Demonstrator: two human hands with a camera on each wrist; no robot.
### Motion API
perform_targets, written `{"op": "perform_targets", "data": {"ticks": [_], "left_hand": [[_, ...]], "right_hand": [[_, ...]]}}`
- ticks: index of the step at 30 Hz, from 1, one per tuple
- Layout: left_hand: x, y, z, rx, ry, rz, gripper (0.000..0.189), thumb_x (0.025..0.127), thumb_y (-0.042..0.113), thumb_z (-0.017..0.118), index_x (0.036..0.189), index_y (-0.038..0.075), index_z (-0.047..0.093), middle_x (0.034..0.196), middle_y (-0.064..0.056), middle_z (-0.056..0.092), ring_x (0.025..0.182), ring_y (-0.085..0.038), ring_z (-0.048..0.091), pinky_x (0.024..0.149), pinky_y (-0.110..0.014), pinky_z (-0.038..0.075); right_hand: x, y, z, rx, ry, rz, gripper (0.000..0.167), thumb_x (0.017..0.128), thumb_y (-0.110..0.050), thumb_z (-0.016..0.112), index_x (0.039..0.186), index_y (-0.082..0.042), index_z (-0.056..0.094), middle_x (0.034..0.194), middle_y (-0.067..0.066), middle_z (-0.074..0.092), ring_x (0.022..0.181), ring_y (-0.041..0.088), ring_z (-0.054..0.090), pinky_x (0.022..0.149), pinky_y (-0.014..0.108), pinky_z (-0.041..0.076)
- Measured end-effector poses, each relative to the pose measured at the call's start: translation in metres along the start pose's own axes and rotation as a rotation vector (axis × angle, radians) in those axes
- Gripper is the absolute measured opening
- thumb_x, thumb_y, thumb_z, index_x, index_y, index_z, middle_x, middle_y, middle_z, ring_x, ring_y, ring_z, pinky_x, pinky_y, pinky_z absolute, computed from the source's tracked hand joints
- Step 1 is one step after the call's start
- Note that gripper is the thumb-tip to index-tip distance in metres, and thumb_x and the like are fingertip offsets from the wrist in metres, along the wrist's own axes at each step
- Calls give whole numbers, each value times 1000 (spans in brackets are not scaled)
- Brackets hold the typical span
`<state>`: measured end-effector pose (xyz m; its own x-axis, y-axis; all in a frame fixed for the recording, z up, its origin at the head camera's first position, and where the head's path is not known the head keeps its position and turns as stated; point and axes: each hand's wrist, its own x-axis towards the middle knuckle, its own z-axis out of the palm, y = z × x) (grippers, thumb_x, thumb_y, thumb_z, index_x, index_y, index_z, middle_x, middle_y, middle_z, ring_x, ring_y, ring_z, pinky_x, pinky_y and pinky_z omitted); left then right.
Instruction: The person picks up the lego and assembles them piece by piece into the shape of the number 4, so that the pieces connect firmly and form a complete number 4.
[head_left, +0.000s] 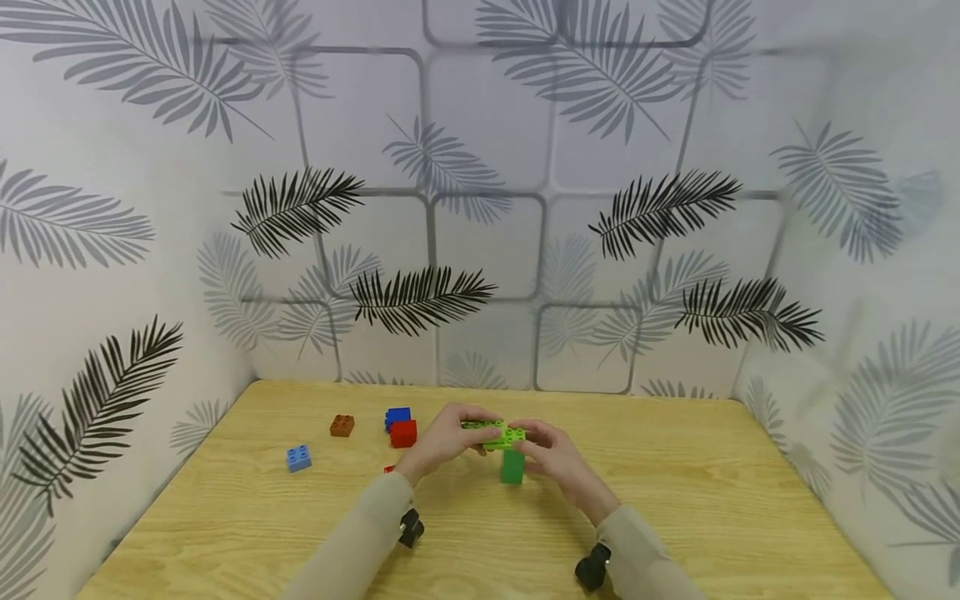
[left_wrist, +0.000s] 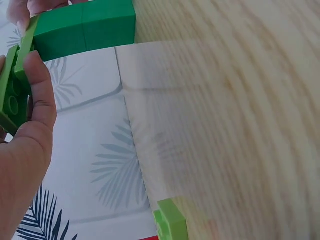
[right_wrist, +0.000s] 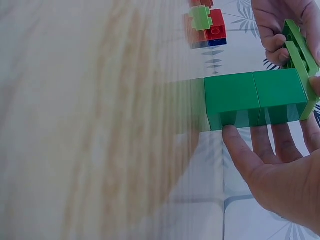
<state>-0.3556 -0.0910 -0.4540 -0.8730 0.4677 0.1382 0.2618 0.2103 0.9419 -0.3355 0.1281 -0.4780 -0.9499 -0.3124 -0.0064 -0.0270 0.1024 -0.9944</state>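
Two dark green toy bricks [right_wrist: 255, 97] stand stacked upright on the table, a thin light green brick [left_wrist: 27, 47] lying across their top. My left hand [head_left: 442, 439] pinches another thin light green brick [left_wrist: 11, 95] between thumb and fingers, overlapping the first toward the left; hollow tubes show on its underside. Round the stack's right side curl the fingers of my right hand [head_left: 553, 457], its thumb at the front of the lower light green brick. In the right wrist view, the right hand's fingers [right_wrist: 245, 150] lie along the dark green bricks.
Left of the hands are a red brick [head_left: 403, 433], a dark blue brick [head_left: 397, 415], a brown brick [head_left: 342, 426] and a light blue brick [head_left: 298, 458]. Another red piece [head_left: 389, 469] peeks out beside the left wrist. A small light green brick [left_wrist: 172, 220] shows in the wrist views. A patterned wall [head_left: 487, 342] backs the table.
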Motion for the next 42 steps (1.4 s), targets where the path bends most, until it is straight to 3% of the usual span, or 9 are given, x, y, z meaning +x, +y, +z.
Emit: {"op": "perform_targets", "data": {"ticks": [13,25,34,42], "left_hand": [[4,-7,-2,-34,-41,6,35,91,19,71,122,2,68,116,-20,66,91,-41,68,86,-59,52],[-1,-3,2,7,-13,30,25,93,13,67,116,5,71,113,-20,69,90,-45,66,81,-57,54],[-1,-5,2,15,-11,29,28,94,13,66,120,3,69,119,-17,68,92,-41,67,81,-54,55],[-4,-7,0,74,-12,11,37,95,28,66,126,10,67,127,-7,64,90,-17,64,72,-35,57]], "right_hand": [[-1,0,-1,-7,-8,-7,42,98,-20,59,137,-6,54,130,16,56,110,19,60,99,51,49],[-3,2,0,-16,-37,-25,46,96,-25,64,137,-7,53,132,17,56,110,22,60,96,45,52],[-4,0,4,-37,-33,-31,49,96,-28,65,138,-9,52,136,21,55,111,23,61,94,44,52],[-3,1,3,-41,-41,-29,49,96,-29,64,140,-10,52,134,18,56,110,21,61,96,44,51]]}}
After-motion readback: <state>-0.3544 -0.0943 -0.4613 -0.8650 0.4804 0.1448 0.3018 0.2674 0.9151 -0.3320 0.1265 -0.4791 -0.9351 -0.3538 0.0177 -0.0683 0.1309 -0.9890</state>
